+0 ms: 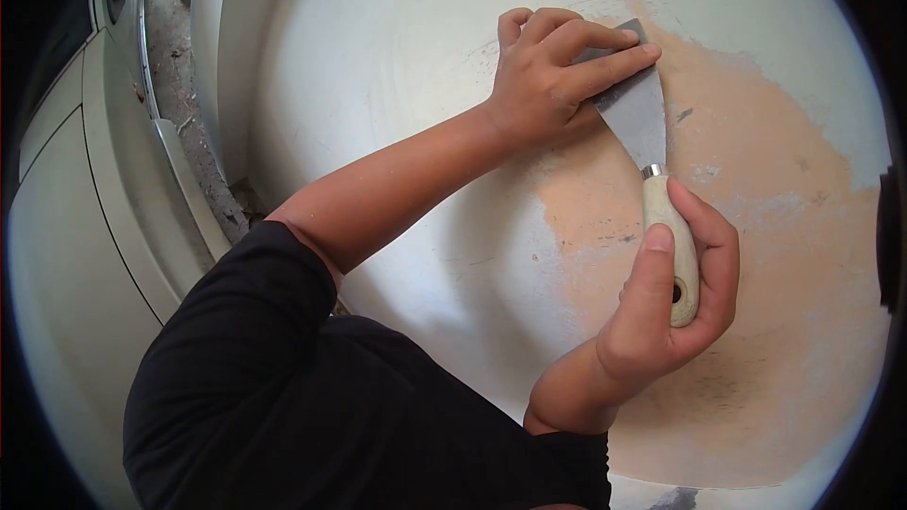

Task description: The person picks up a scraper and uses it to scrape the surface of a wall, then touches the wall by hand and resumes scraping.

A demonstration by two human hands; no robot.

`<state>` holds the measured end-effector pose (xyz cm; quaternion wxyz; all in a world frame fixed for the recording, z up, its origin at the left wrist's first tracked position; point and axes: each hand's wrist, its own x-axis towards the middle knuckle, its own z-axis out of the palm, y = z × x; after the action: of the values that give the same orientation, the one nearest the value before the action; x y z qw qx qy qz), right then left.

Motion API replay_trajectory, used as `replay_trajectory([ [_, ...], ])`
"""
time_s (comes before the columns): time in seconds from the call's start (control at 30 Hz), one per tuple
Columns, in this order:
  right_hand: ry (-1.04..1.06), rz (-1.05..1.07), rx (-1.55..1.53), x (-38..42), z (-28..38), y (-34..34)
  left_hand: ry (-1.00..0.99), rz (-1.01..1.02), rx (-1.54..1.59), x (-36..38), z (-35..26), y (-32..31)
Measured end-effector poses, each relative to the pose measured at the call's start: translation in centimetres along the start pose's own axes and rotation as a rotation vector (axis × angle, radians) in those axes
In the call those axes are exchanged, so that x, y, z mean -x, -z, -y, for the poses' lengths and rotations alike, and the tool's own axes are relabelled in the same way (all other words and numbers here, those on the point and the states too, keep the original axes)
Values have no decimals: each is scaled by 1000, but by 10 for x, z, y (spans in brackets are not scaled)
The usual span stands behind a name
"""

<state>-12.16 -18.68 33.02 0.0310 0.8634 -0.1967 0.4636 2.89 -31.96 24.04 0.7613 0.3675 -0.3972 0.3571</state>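
Observation:
A putty knife [635, 118] with a wide metal blade and a pale handle points up over an orange-tan filler patch [775, 161] on a whitish curved panel. My right hand [666, 307] is wrapped round the handle, thumb on top. At the blade's upper end, my left hand [557, 66] has two fingers laid across the metal and the others curled. The left thumb is mostly hidden under the hand. Whether the blade's edge touches the panel cannot be made out.
The whitish panel [397, 66] spreads behind both arms. On the left stands a light-coloured car body [57, 227], with a narrow gap of littered ground [175, 66] beside it. A dark object [888, 241] sits at the right edge. Black clothing fills the lower middle.

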Motion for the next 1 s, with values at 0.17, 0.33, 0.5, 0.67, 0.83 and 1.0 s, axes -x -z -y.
replay_trajectory([
  [0.17, 15, 2, 29, 0, -2, -1, 23, 3, -23, -2, 4, 0],
  [0.33, -163, -11, -12, 4, 9, 4, -25, 10, -32, 0, -1, 2],
  [0.5, -29, -1, -3, 3, -5, 1, 12, 10, -7, 1, -1, -1],
  [0.67, -71, 47, 29, 1, -1, 2, 33, 3, -17, 0, 2, 0],
  [0.83, -44, 13, 6, 3, -1, 0, 25, 17, -6, 0, -1, 2],
  [1.0, -65, 31, 24, 4, -1, 5, 14, 18, -32, 4, 1, 0],
])
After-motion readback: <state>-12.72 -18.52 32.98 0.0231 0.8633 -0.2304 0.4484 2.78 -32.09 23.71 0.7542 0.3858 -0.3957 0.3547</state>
